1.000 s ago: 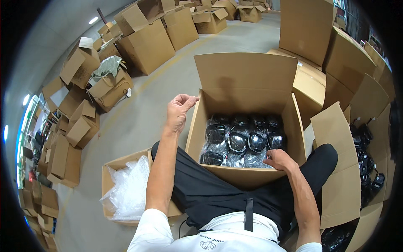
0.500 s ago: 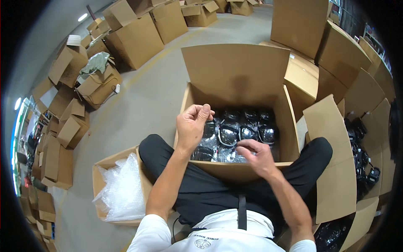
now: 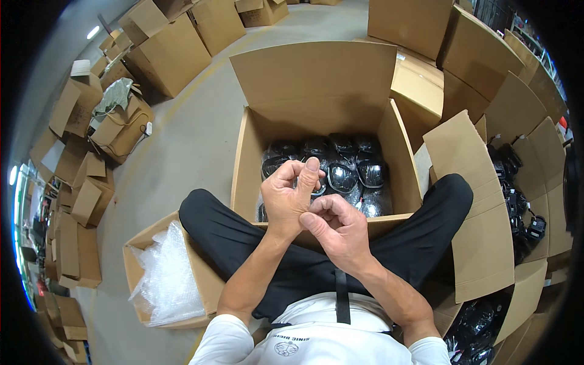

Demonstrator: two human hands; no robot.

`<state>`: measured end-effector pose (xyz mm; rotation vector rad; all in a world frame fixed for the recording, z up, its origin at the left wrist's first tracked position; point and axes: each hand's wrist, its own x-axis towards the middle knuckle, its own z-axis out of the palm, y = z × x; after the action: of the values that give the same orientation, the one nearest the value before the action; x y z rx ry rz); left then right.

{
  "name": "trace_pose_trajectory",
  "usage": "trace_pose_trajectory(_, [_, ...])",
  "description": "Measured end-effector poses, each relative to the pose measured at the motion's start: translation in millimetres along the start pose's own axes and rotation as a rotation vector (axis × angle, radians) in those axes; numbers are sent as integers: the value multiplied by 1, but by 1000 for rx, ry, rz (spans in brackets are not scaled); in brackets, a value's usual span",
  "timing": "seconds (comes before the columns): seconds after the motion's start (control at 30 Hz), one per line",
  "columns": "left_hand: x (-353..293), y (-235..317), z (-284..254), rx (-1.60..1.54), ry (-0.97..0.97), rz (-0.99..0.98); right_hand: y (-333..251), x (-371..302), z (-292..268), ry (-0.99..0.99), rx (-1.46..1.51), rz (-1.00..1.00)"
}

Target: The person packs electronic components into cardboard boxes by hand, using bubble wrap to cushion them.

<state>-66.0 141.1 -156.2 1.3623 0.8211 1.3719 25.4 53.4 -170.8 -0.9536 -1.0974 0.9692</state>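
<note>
Above my lap, in front of a cardboard box (image 3: 395, 140), both my hands are raised and meet. My left hand (image 3: 287, 198) is closed, with its fingers curled and its thumb pointing up; anything inside it is hidden. My right hand (image 3: 342, 234) touches the left one near the base of its thumb, thumb and fingertips drawn together. What it pinches, if anything, is too small to tell. Behind the hands, glossy black rounded units (image 3: 342, 176) lie in rows inside the box, wrapped in clear plastic.
Left of my knee stands a smaller carton (image 3: 135, 261) of bubble wrap (image 3: 173, 280). On my right is a large open box (image 3: 471, 213) with several black cabled units (image 3: 517, 207). Black plastic-wrapped items (image 3: 477, 322) lie at lower right. Stacked cartons (image 3: 170, 55) line the far left floor.
My right hand has moved up and left from the box's near edge and now touches my left hand. The whole view has shifted a little, with the box appearing further left and higher.
</note>
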Motion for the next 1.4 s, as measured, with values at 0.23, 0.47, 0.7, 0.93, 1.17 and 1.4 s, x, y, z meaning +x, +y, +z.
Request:
trace_pose_trajectory(0.23, [-3, -5, -3, -5, -60, 1, -3, 1, -5, 97, 58, 27])
trace_pose_trajectory(0.47, [-41, -6, -14, -2, -620, -121, -20, 30, -31, 27, -727, -751])
trace_pose_trajectory(0.7, [-21, 17, -24, -194, -874, -201, -37, 26, -40, -101, -639, -751])
trace_pose_trajectory(0.93, [57, 0, -55, -311, -473, -87, -101, -13, -36, -221, 162, -80])
trace_pose_trajectory(1.17, [50, -72, -63, -93, -354, -440, -138, -24, 26, -1026, 915, -399])
trace_pose_trajectory(1.4, [47, -79, -56, -85, -439, -397, -148, -38, 43, -989, 1256, -173])
